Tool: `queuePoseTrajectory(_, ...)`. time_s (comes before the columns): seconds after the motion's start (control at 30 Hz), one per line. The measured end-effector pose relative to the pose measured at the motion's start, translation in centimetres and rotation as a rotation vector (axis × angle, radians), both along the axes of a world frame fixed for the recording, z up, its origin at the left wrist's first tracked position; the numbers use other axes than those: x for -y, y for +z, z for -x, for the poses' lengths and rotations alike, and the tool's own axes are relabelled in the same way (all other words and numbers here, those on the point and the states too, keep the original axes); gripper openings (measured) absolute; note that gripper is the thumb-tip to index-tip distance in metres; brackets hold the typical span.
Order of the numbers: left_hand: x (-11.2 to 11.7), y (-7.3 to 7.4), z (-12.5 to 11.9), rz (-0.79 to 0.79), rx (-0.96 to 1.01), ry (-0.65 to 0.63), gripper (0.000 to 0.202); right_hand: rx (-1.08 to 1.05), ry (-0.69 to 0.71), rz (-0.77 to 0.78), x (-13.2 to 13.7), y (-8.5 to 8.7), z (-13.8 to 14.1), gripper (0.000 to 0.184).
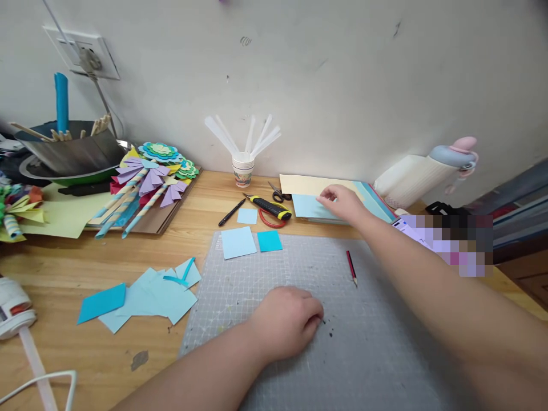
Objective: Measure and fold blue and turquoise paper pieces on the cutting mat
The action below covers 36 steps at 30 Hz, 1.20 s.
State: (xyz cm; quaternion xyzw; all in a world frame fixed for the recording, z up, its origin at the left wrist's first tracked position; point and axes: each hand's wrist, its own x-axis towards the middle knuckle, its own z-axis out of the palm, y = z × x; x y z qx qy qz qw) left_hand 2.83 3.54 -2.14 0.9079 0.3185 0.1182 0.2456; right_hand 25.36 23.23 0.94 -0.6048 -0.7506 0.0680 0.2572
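My left hand [291, 319] rests on the grey cutting mat [317, 262] with its fingers curled in, and no object shows in it. Farther off, my right hand [342, 202] reaches to the paper stack by the wall. Its thumb and fingertips are drawn together at a light blue sheet of paper [306, 206], which lies on top of that stack. Between the hands, a red and black pencil [351, 268] lies on the mat. A pale blue square [238, 242] and a brighter blue square [269, 241] sit at the mat's far left edge.
A utility knife [269, 208], scissors [279, 193], a black pen [232, 212] and a paper cup [243, 171] with white strips stand or lie behind the mat. Blue paper pieces [149, 294], paper flowers [158, 165] and a glue gun [16, 308] are leftward; a bottle [428, 171] leans right.
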Motion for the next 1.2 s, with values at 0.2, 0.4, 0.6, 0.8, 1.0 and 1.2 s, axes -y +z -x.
queuePoseTrajectory(0.2,0.1,0.3,0.1,0.021,0.000,0.002,0.014,0.031,0.256,0.041,0.8,-2.7,-2.4,0.035)
queuePoseTrajectory(0.4,0.0,0.3,0.0,0.063,0.018,0.010,0.015,-0.081,0.194,0.092,-0.9,-4.1,-4.9,0.026)
queuePoseTrajectory(0.6,0.0,0.8,-0.1,0.112,0.013,0.054,0.015,-0.239,0.088,0.012,-1.6,-5.7,-6.3,0.034)
queuePoseTrajectory(0.8,-1.3,1.9,-3.0,0.123,-0.043,0.329,0.021,-0.294,0.050,-0.063,-0.2,-5.3,-5.5,0.056)
queuePoseTrajectory(1.0,-9.7,2.2,-8.2,-0.185,-0.080,0.633,0.035,-0.239,0.090,-0.112,1.2,-4.4,-4.5,0.057)
queuePoseTrajectory(1.2,-15.1,0.2,-9.4,-0.434,-0.129,0.589,0.034,-0.152,0.184,-0.169,1.5,-3.7,-4.1,0.063)
